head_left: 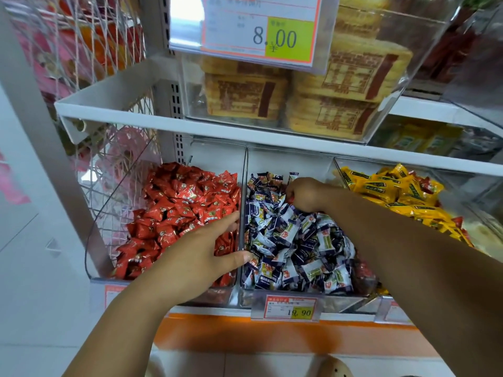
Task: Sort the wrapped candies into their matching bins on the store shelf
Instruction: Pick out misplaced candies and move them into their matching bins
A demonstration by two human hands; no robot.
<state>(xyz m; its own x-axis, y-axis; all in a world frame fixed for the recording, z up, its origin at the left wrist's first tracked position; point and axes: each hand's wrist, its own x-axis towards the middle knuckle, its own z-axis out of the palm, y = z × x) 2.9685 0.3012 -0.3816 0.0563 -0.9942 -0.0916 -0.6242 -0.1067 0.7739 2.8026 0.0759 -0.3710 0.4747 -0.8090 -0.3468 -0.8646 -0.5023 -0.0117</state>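
**Both grips at the candy bins, one over the red, one deep in the blue**

A white store shelf (122, 115) fills the view. On its upper level stands a clear box (190, 85) stacked with tan biscuit packs (245, 96). Hung on its front is a big price tag (258, 28) reading 8.00.

Below, three clear bins sit side by side. The left bin (122, 191) is heaped with red candies (177, 205). The middle bin (246, 170) holds blue-and-white candies (294, 240). The right bin (337, 164) holds yellow candies (381, 186). A wire mesh rack (95, 50) with pink goods stands to the left of the shelf, and an orange strip (272, 338) runs under the bins.

The left grip (201, 251) is spread above the right side of the red heap. Its fingers are straight, and the thumb reaches across the divider over the front of the blue-and-white pile. It holds nothing.

The right grip (304, 194) is at the back of the middle bin, knuckles up, fingers curled down among the wrappers. A speck of red shows at the fingertips, but I cannot tell whether a candy is pinched there.

A small price tag (291, 308) reading 19.90 hangs on the middle bin's front. A few stray red wrappers (424, 183) lie among the yellow candies.
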